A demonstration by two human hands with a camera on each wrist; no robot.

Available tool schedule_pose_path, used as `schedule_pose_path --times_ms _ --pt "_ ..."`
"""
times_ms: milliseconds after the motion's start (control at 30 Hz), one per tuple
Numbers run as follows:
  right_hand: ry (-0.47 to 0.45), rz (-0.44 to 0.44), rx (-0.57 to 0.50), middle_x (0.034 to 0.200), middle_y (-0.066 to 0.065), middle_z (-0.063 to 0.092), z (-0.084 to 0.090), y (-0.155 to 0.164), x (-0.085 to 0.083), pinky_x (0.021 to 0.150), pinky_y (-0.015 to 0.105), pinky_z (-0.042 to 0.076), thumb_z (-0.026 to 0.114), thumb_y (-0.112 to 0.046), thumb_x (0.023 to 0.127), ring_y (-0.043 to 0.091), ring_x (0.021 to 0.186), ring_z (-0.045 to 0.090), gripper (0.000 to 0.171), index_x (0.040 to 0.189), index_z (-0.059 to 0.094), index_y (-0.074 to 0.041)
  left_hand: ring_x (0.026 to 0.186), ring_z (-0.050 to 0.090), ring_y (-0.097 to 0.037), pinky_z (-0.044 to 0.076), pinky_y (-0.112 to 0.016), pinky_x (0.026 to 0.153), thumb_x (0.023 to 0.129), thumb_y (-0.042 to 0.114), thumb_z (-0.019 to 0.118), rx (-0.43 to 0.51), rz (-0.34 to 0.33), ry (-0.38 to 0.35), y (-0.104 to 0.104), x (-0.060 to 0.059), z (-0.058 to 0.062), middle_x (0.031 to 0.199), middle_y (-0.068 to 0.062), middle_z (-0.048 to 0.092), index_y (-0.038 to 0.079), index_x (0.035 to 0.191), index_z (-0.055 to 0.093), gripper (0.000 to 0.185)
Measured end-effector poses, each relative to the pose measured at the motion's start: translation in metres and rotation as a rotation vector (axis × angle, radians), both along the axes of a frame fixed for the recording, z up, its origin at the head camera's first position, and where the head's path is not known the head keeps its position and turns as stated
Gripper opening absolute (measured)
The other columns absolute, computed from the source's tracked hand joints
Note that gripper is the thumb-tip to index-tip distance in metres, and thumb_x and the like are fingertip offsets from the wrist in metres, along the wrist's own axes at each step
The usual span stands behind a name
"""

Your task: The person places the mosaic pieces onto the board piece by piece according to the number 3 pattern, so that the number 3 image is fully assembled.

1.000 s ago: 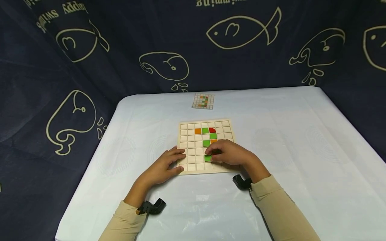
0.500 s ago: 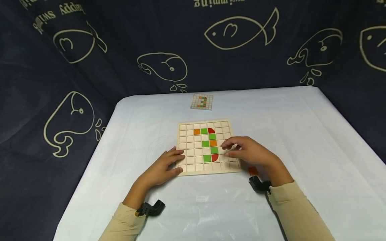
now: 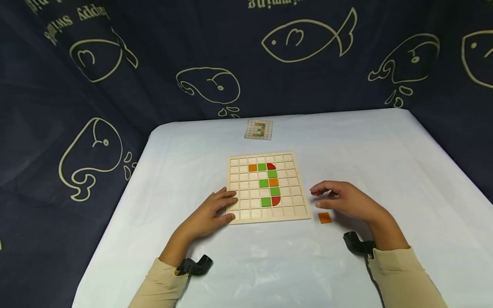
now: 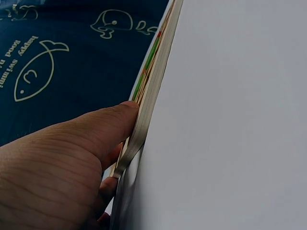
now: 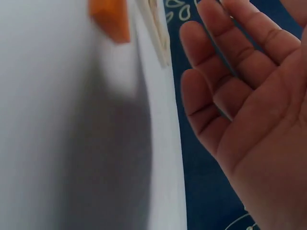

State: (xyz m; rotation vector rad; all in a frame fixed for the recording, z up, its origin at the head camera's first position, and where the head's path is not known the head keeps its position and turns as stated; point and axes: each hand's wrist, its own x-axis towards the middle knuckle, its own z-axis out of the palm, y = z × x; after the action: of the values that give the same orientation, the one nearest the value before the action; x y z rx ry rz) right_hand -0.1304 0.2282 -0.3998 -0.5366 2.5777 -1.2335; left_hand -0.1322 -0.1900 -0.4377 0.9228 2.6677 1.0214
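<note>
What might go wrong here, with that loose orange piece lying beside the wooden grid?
The orange square lies flat on the smooth table cover, so the open right hand may push it along rather than lift it. The tiles seem only to sit in their cells; a nudge to the wooden board, which the left hand steadies at one corner, might shift them.

Printed lettering on the dark curtain (image 3: 161, 55) behind the counter: at upper left, upside-down white words reading "happy" and "swim…", the rest cut off by the frame edge; at top centre, another upside-down line, only its lower half visible and unreadable. In the left wrist view the same curtain (image 4: 72, 57) carries "happy", rotated sideways. No other readable labels, brands or numbers.
</note>
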Motion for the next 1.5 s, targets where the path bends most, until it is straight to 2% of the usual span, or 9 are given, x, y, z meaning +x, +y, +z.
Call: schedule_pose_path --times_ms 267,500,600,900,1100,1300,1500 --pt "-0.046 0.042 -0.021 0.122 0.006 0.066 -0.013 0.016 0.011 0.093 0.03 0.051 0.077 -0.017 0.088 0.025 0.113 0.062 0.036 0.12 0.066 -0.007 0.148 0.023 -0.028 0.013 -0.052 0.12 0.094 0.023 0.071 0.008 0.011 -0.008 0.001 0.001 -0.001 0.151 -0.006 0.045 0.005 0.138 0.058 0.05" --pt "0.008 0.084 0.047 0.12 -0.003 0.065 -0.019 0.021 0.014 0.097 0.019 0.042 0.079 -0.028 0.086 0.02 0.117 0.056 0.036 0.118 0.068 -0.015 0.148 0.023 -0.028 0.014 -0.051 0.12 0.094 0.023 0.071 0.0 0.004 -0.001 0.001 0.0 0.0 0.151 -0.006 0.045 0.005 0.138 0.058 0.049" --pt "0.018 0.099 0.048 0.12 -0.005 0.064 -0.021 0.022 0.014 0.096 0.017 0.041 0.079 -0.026 0.086 0.019 0.115 0.055 0.034 0.117 0.068 -0.017 0.148 0.024 -0.03 0.014 -0.052 0.12 0.094 0.022 0.071 0.0 -0.002 0.009 0.001 -0.001 0.0 0.151 -0.007 0.045 0.004 0.138 0.058 0.049" --pt "0.03 0.136 0.052 0.119 -0.003 0.061 -0.025 0.02 0.011 0.096 0.019 0.041 0.08 -0.024 0.086 0.016 0.111 0.054 0.035 0.117 0.066 -0.015 0.147 0.025 -0.034 0.015 -0.058 0.118 0.093 0.021 0.072 0.004 -0.01 0.04 0.001 -0.001 0.002 0.15 -0.01 0.046 0.002 0.137 0.059 0.049" --pt "0.054 0.151 0.081 0.119 -0.003 0.059 -0.027 0.017 0.013 0.097 0.019 0.039 0.08 -0.021 0.086 0.017 0.113 0.051 0.035 0.117 0.065 -0.014 0.148 0.023 -0.032 0.014 -0.056 0.119 0.094 0.022 0.071 0.002 -0.004 0.013 0.001 0.0 0.002 0.151 -0.009 0.045 0.003 0.138 0.058 0.049" --pt "0.074 0.161 0.054 0.117 0.002 0.06 -0.027 0.017 0.013 0.095 0.022 0.046 0.076 -0.011 0.088 0.019 0.11 0.057 0.029 0.114 0.065 -0.01 0.148 0.023 -0.029 0.014 -0.053 0.12 0.094 0.022 0.071 -0.01 0.005 -0.001 0.001 0.001 0.001 0.151 -0.007 0.045 0.004 0.138 0.058 0.049" --pt "0.039 0.153 0.048 0.116 0.002 0.06 -0.026 0.018 0.014 0.095 0.02 0.046 0.079 -0.016 0.086 0.019 0.109 0.057 0.033 0.114 0.064 -0.01 0.147 0.025 -0.031 0.015 -0.054 0.119 0.094 0.022 0.071 -0.003 0.0 0.014 0.002 0.002 0.001 0.15 -0.008 0.046 0.004 0.137 0.059 0.049"
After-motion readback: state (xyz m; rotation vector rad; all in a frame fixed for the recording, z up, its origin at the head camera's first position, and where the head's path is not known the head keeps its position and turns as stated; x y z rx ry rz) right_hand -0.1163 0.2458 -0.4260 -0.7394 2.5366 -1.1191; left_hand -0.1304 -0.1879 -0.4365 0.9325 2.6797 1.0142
